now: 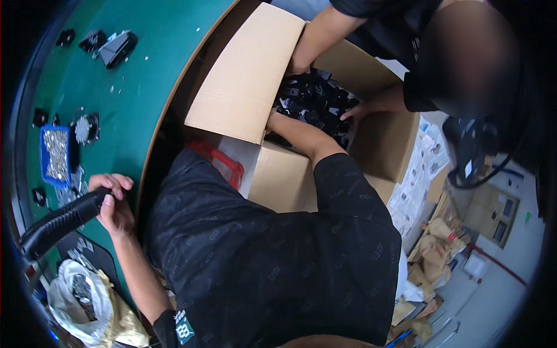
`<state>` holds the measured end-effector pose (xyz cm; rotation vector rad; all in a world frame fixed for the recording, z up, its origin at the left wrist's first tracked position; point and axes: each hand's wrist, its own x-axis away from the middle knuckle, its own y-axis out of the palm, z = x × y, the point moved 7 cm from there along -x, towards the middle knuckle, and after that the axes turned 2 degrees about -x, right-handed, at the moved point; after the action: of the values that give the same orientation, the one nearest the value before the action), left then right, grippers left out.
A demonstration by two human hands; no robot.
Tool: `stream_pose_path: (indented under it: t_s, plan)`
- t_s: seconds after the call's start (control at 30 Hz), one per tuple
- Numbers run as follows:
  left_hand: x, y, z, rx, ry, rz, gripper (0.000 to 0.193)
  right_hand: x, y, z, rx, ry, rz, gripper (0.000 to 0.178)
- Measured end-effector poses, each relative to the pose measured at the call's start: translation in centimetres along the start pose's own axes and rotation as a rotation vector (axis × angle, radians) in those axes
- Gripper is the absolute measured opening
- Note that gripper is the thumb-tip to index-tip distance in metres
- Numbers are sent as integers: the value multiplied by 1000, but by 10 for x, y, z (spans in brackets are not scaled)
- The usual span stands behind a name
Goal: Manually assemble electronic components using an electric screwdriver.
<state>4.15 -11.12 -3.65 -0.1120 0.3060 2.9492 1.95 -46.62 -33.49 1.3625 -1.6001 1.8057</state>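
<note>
At the left, my left hand (pixel 113 203) is closed round the end of a long, curved black handle-like piece (pixel 64 223) with a textured surface, above the green table. My right forearm reaches across to an open cardboard box (pixel 284 177). Beside the lower edge of a raised box flap (pixel 246 69), my right hand (pixel 272 120) is mostly hidden, and its fingers do not show. Many small black plastic parts (pixel 316 101) lie in the box. Another person's two hands reach into it too, one at the far side by the flap, the other at the right among the parts.
On the green table (pixel 139 75) are a blue tray of small metal pieces (pixel 57 153), black devices (pixel 116 49) and a white bag of metal parts (pixel 81 290). A red plastic bin (pixel 217 162) sits between my body and the box. Printed sheets (pixel 420 168) and brown packages (pixel 435 249) lie at the right.
</note>
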Motion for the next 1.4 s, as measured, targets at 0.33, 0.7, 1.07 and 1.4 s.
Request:
stream_pose_path:
  t_s: [0.33,0.7,1.07,1.4]
  plan:
    - [6,-3,-1,0,-6,3,30,-24,97,23,-15,77,27,60]
    - [6,-5,1,-25,-1,0,32,-27,93,55,418,245,181,55]
    - [1,2,0,4,-35,-17,31,-62,54,7,298,-354,506,34]
    - [5,1,-2,-30,-55,36,34,-57,87,-5,191,-413,449,32]
